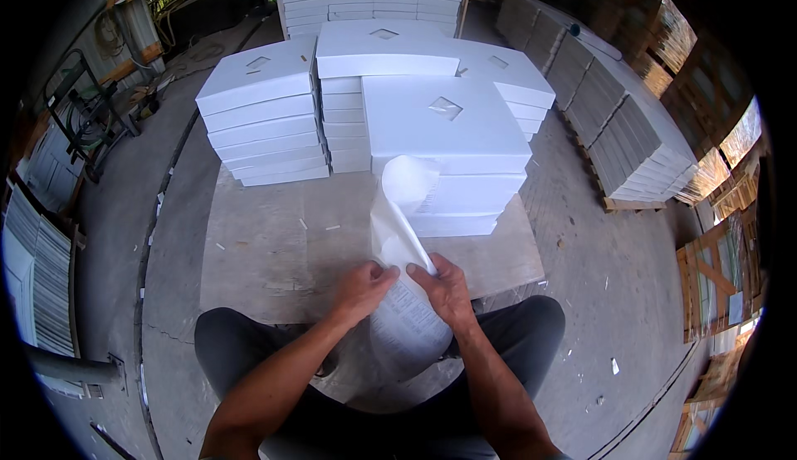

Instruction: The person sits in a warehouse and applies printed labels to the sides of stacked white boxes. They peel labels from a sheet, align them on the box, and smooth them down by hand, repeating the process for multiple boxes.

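A long white strip of printed paper [407,319], like a sheet of labels, hangs between my knees and curls upward over the board. My left hand [362,291] pinches its left edge between thumb and bent fingers. Gripping the right edge, my right hand [449,291] has its thumb on the front and its fingers behind. The strip's upper end [408,182] bends over against the nearest stack of flat white boxes [398,128]. A diamond-shaped window shows in the top box. Small print covers the lower part of the strip.
The boxes stand on a low wooden board [266,240] in front of my knees. Left of them is another white box stack [261,111]. Long wrapped stacks on a pallet [606,103] line the right, near wooden crates [722,277]. A hand truck [87,111] stands far left.
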Tool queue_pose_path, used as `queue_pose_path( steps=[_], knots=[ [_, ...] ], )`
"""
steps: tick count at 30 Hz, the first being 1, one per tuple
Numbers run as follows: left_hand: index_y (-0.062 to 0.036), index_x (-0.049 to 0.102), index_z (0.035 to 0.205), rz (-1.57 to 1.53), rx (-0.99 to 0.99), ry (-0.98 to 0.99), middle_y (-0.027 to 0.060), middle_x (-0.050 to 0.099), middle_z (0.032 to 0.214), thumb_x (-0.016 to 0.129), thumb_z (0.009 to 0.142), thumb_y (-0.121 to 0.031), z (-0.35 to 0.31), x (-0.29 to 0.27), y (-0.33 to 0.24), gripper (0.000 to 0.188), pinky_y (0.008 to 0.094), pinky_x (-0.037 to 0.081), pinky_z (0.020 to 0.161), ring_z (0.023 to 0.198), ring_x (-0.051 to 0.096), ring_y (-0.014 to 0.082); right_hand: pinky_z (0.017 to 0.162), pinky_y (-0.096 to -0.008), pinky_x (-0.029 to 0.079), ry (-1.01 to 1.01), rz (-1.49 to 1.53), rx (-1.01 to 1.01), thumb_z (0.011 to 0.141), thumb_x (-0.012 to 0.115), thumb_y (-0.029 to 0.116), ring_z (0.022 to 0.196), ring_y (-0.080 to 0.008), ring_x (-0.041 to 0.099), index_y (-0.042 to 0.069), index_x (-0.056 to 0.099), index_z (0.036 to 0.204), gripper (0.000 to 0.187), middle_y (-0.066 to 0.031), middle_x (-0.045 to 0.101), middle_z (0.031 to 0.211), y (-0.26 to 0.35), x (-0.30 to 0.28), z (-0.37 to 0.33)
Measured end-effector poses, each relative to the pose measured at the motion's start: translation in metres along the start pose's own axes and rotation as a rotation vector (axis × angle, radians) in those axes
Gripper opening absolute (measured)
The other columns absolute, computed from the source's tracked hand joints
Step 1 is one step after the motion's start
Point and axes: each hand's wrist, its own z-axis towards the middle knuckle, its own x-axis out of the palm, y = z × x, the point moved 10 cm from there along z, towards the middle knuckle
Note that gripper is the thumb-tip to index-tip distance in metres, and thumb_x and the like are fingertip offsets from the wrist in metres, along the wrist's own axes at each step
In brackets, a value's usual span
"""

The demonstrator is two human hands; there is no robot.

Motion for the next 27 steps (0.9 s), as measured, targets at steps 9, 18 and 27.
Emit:
queue_pose_path(
  steps=[9, 18, 27],
  knots=[
    [-0.0024, 0.067, 0.099, -0.321, -0.067, 0.236, 0.0036, 0.066, 0.083, 0.062, 0.096, -0.021, -0.008, 0.002, -0.003, 0.019, 0.0252, 0.047, 0.054, 0.064, 0.058, 0.0094, 0.068, -0.0263, 0.049, -0.049, 0.029, 0.057, 0.092, 0.072, 0.019, 0.075, -0.0085, 0.059, -0.001, 0.071, 0.103, 0.023, -0.0022, 0.068, 0.084, 0.000, -0.018, 0.006],
    [-0.0001, 0.069, 0.104, -0.350, -0.077, 0.516, 0.0092, 0.072, 0.098, 0.064, 0.094, -0.020, -0.028, -0.026, -0.039, 0.023, 0.0308, 0.053, 0.077, 0.087, 0.066, 0.0166, 0.076, -0.0299, 0.056, 0.077, 0.228, 0.160, 0.088, 0.078, 0.014, 0.083, -0.0156, 0.068, -0.003, 0.069, 0.117, 0.035, -0.0094, 0.073, 0.097, 0.008, -0.026, 0.006],
    [0.0069, 0.068, 0.111, -0.355, 0.097, 0.658, 0.0144, 0.072, 0.097, 0.061, 0.094, -0.007, -0.049, -0.054, -0.072, 0.024, 0.0353, 0.056, 0.084, 0.087, 0.069, 0.0223, 0.088, -0.0340, 0.058, 0.160, 0.265, 0.224, 0.084, 0.079, 0.009, 0.094, -0.0218, 0.071, -0.007, 0.063, 0.126, 0.048, -0.0151, 0.072, 0.109, 0.011, -0.032, 0.007]
  ],
)
